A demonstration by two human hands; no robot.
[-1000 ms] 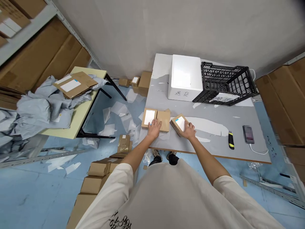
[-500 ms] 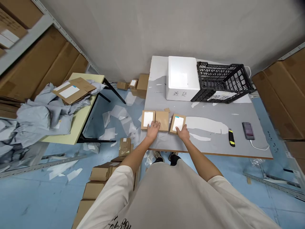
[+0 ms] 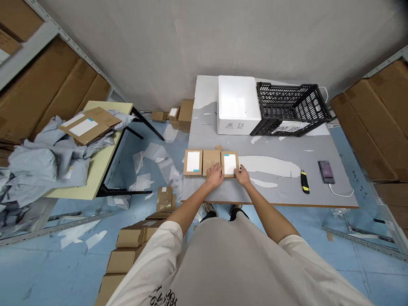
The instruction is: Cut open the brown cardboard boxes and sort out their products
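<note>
Three small brown cardboard boxes lie side by side near the front edge of the grey table (image 3: 219, 193). White labels cover the tops of the left box (image 3: 193, 162) and the right box (image 3: 230, 164); the middle box (image 3: 210, 157) is plain. My left hand (image 3: 214, 175) rests with its fingers stretched over the middle box, close to the seam with the right one. At the front right corner of the right box, my right hand (image 3: 243, 175) grips with its thumb on top and fingers along the side.
Behind the boxes stand a white foam box (image 3: 237, 125) and a black plastic crate (image 3: 293, 104). A yellow-black utility knife (image 3: 304, 182) and a phone on a cable (image 3: 326, 172) lie to the right. Left, a pale yellow table (image 3: 105, 168) bears grey parcels; cartons are stacked on the floor.
My right hand has straightened the tilted right box and moved it left against the middle box. My left hand has shifted right, off the left box's label onto the middle box.
</note>
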